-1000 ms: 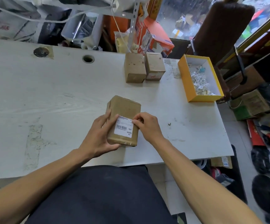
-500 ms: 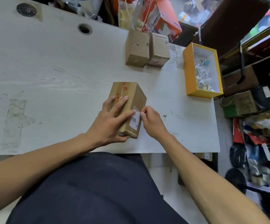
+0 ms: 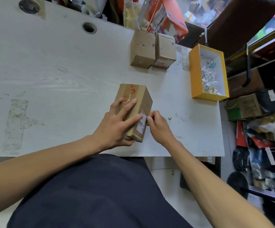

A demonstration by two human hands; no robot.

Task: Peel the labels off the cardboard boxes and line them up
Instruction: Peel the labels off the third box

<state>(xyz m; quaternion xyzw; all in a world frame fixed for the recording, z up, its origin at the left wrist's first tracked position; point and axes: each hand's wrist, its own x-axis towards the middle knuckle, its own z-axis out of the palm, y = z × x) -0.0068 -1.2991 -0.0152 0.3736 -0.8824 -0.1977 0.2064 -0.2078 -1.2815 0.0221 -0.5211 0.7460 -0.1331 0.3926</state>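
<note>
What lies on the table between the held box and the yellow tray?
In the head view, only bare table with small specks separates the held box from the yellow tray.

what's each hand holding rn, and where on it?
Left hand grips the cardboard box over its taped top. Right hand pinches the white label at its edge on the box's side.

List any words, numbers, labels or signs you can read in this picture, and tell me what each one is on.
Nothing can be quoted with certainty.
White label on the held cardboard box: barcode and small print, too small to read.
Red stamped characters on the tape on that box's top: blurred and partly covered by the left hand.
Orange carton behind the table: printed graphics, text unreadable.
Two cardboard boxes at the back: marks only, no legible text.
</note>
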